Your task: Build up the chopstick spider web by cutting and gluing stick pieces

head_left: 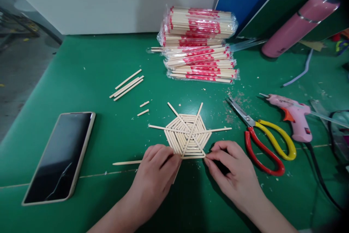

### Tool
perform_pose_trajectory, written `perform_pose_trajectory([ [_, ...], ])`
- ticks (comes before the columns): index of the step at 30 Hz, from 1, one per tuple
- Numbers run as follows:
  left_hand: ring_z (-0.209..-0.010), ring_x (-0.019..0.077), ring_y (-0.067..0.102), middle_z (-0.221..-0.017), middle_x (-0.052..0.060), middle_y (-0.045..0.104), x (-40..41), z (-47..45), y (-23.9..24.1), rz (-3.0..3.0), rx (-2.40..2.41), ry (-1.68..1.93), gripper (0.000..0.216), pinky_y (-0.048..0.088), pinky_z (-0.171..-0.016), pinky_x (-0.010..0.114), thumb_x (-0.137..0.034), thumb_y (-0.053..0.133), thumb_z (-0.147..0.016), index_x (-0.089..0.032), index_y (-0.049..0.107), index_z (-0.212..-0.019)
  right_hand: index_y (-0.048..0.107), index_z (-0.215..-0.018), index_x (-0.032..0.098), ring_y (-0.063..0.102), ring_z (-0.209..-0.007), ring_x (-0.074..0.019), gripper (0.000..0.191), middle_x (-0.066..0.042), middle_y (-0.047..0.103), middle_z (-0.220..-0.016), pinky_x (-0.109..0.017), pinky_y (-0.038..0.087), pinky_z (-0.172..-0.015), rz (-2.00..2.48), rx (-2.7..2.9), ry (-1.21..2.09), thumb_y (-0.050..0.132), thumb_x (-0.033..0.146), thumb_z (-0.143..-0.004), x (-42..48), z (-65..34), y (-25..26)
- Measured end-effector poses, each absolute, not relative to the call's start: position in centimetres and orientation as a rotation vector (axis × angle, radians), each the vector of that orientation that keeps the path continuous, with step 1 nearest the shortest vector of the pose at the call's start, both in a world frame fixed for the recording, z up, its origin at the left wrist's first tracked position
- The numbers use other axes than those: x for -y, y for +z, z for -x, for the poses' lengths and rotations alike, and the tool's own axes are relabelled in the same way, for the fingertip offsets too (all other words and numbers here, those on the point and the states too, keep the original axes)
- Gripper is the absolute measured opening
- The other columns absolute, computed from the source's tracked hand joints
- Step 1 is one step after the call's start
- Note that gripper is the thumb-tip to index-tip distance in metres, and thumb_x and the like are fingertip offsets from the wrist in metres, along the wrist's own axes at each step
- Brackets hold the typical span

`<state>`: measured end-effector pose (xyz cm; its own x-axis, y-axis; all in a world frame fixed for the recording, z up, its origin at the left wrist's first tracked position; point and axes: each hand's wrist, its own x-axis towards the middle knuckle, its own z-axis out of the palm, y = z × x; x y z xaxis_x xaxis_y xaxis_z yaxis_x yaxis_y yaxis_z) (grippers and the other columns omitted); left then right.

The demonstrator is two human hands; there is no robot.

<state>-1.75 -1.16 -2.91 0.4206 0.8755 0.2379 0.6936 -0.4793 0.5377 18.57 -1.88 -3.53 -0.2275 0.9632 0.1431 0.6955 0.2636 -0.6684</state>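
A flat hexagon of glued wooden sticks [188, 136] lies on the green table [89, 58], with three long sticks crossing it as spokes. My left hand [156, 169] rests at its near-left edge, fingers curled over a loose stick [127, 162] that pokes out to the left. On the near-right side, my right hand [231, 169] touches the hexagon's corner with pinched fingertips. Both hands press the nearest stick of the hexagon from either end.
Bundles of wrapped chopsticks [199, 44] are stacked at the back. Cut sticks [127, 84] lie to the left, a phone [61, 156] nearer left. Red-and-yellow scissors [265, 140], a pink glue gun [293, 115] and a pink flask [298, 25] sit to the right.
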Motion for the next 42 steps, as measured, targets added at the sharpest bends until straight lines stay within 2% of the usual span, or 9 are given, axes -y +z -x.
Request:
perform_pose_trajectory([
  [12, -0.074, 0.0154, 0.045, -0.077, 0.003, 0.055, 1.17, 1.92, -3.39, -2.351, -1.275, 0.649, 0.019, 0.036, -0.067, 0.031, -0.014, 0.039, -0.085, -0.016, 0.057, -0.085, 0.062, -0.077, 0.019, 0.051, -0.076, -0.0151, 0.008, -0.004, 0.052, -0.082, -0.029, 0.043, -0.065, 1.496, 1.98, 0.639, 0.056, 0.015, -0.073, 1.79, -18.39, -3.49],
  [24, -0.077, 0.0161, 0.048, -0.081, 0.003, 0.057, 0.83, 2.13, -2.56, -2.535, -1.223, 0.431, 0.023, 0.034, -0.071, 0.03, -0.017, 0.033, -0.088, -0.016, 0.056, -0.091, 0.061, -0.077, 0.019, 0.051, -0.076, -0.0147, 0.008, -0.004, 0.052, -0.082, -0.028, 0.043, -0.065, 1.503, 1.982, 0.658, 0.056, 0.016, -0.072, 1.78, -18.5, -3.49],
  [31, -0.074, 0.0162, 0.047, -0.079, 0.003, 0.057, 0.67, 1.94, -2.41, -2.553, -1.224, 0.401, 0.026, 0.035, -0.067, 0.03, -0.017, 0.03, -0.088, -0.016, 0.056, -0.088, 0.061, -0.077, 0.019, 0.05, -0.075, -0.0147, 0.008, -0.004, 0.052, -0.081, -0.029, 0.042, -0.065, 1.502, 1.981, 0.668, 0.056, 0.015, -0.073, 1.76, -18.44, -3.49],
  [42, -0.076, 0.0154, 0.047, -0.082, 0.003, 0.056, 1.01, 1.45, -2.74, -2.323, -1.344, 0.528, 0.017, 0.037, -0.068, 0.03, -0.013, 0.04, -0.084, -0.018, 0.056, -0.088, 0.061, -0.075, 0.019, 0.051, -0.075, -0.0146, 0.008, -0.004, 0.053, -0.08, -0.028, 0.042, -0.065, 1.503, 1.986, 0.641, 0.054, 0.015, -0.073, 1.63, -18.24, -3.43],
])
